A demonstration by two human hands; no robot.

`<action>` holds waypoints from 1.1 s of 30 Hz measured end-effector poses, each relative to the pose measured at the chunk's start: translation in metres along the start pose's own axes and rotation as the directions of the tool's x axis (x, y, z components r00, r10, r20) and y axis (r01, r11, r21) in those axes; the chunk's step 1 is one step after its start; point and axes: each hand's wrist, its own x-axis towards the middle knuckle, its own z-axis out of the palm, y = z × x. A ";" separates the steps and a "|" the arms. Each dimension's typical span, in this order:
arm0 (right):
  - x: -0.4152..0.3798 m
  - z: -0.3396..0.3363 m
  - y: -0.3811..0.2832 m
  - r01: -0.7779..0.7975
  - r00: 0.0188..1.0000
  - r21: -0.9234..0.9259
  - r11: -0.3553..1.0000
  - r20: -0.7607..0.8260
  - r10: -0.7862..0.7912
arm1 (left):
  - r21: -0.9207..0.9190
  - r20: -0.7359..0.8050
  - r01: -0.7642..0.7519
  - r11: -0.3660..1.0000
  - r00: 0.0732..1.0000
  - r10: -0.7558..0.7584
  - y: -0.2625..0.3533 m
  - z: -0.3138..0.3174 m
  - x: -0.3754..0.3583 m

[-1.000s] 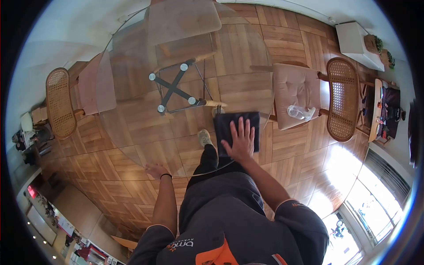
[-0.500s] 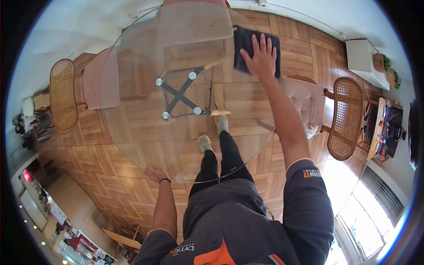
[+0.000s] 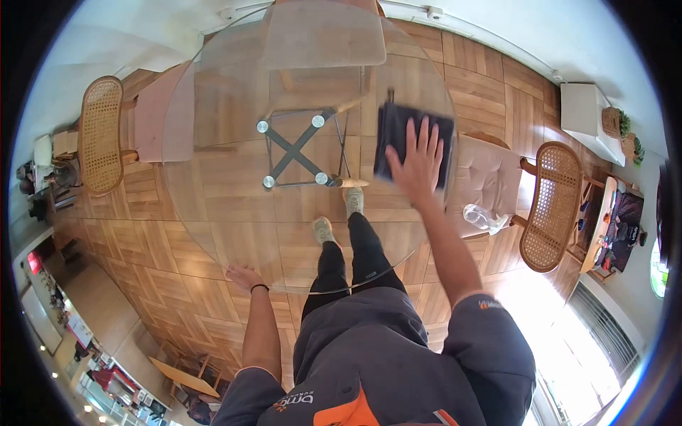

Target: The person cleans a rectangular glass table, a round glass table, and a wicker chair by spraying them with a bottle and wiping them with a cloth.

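My right hand [image 3: 418,160] lies flat with spread fingers on a folded dark cloth [image 3: 396,128], pressing it against the round glass tabletop [image 3: 234,213] near its right side. Low on the left, my left hand [image 3: 244,276] rests at the near rim of the glass, its fingers loosely stretched out. Through the glass shows the table's dark crossed frame [image 3: 293,149] with round pads at its ends and wooden legs.
Cane-backed chairs with pink seats stand left [image 3: 165,117], right [image 3: 486,170] and at the far side [image 3: 323,35]. A clear plastic bottle [image 3: 483,219] lies on the right seat. Beyond it is a white cabinet [image 3: 590,117]. My feet stand on the parquet floor [image 3: 206,245].
My right hand has drawn the cloth toward me along the right side of the glass. My left hand stays at the near rim. The bottle on the right chair shows more fully.
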 end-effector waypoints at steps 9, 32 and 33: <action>-0.050 -0.004 -0.022 0.010 0.988 0.042 0.999 0.152 -0.017 | 0.022 0.063 0.014 1.000 0.998 -0.016 -0.009 -0.003 0.011; 0.129 0.037 -0.050 0.167 0.984 -0.049 0.985 -0.056 -0.169 | -0.521 0.516 0.543 0.658 0.815 -0.265 0.010 -0.049 0.025; 0.102 0.031 -0.053 0.173 0.984 -0.052 0.984 -0.028 -0.174 | -0.518 0.523 0.559 0.647 0.806 -0.277 0.017 -0.051 0.023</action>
